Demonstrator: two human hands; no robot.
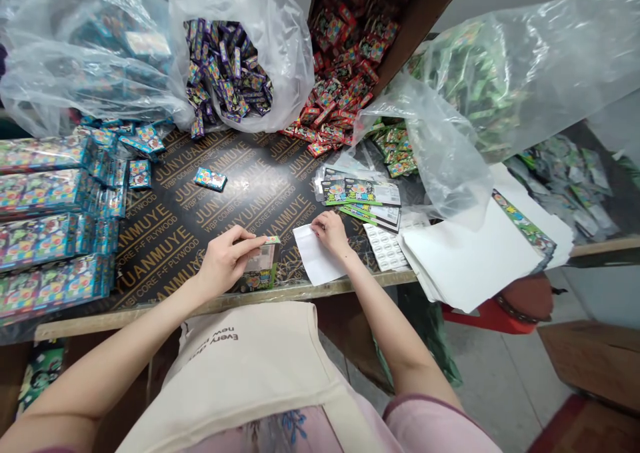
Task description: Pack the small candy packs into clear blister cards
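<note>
Near the front edge of the table, my left hand (226, 257) is closed on a small printed carton (263, 274) with green edges and a pale panel. Its fingertips press along the carton's upper side. To the right, my right hand (331, 232) pinches the top of a small white sheet of paper (316, 261), which lies close to the carton but apart from it. Just beyond the right hand lies a fanned stack of printed cards (361, 192) in black, green and white. A sheet of round stickers (386, 246) sits beside that hand's wrist.
Stacked blue multi-packs (45, 240) stand at the left. One blue packet (211, 179) lies alone mid-table. Along the back are a bag of purple packets (227, 66), a heap of red packets (333, 100) and a bag of green ones (465, 86). White sheets (465, 260) overhang the right edge.
</note>
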